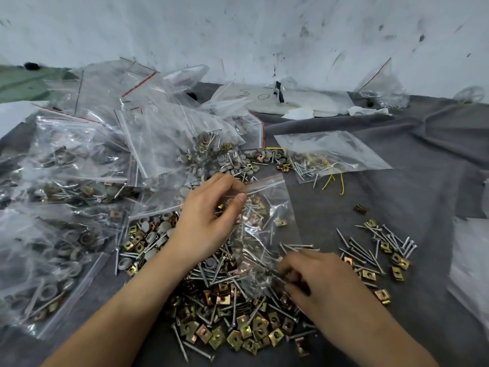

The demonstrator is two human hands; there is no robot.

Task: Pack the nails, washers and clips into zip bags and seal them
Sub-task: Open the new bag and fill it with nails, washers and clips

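Head view: looks down on a grey cloth [397, 186] strewn with hardware, with a scuffed white wall [238, 27] behind.
Left hand [209, 215]: thumb and fingers pinch the mouth of a clear zip bag [267, 226], holding it above the pile.
Zip bag: mid-scene between the two hands, slanting over the loose hardware; nails and a few clips show through the crinkled plastic.
Right hand [317, 276]: at the bag's lower end, fingers curled down among nails; blur hides whether they grip anything.
Clips [238, 329]: brass-coloured squares heaped between the forearms, mixed with nails.
Nails [370, 247]: a looser scatter right of the right hand, with clips among them.
Washers [238, 165]: grey discs beyond the left hand, partly under bags.
Filled bags [60, 207]: overlapping, crowding the left side and covering the pile's edge.
Flat bag [330, 152]: right of the washers, holding nails; yellow wire [333, 176] trails from it.
Lone clip [360, 208]: alone on the cloth, apart from the piles.
Papers [304, 102]: at the far edge against the wall.
In the way: the left wrist hides part of the heap.
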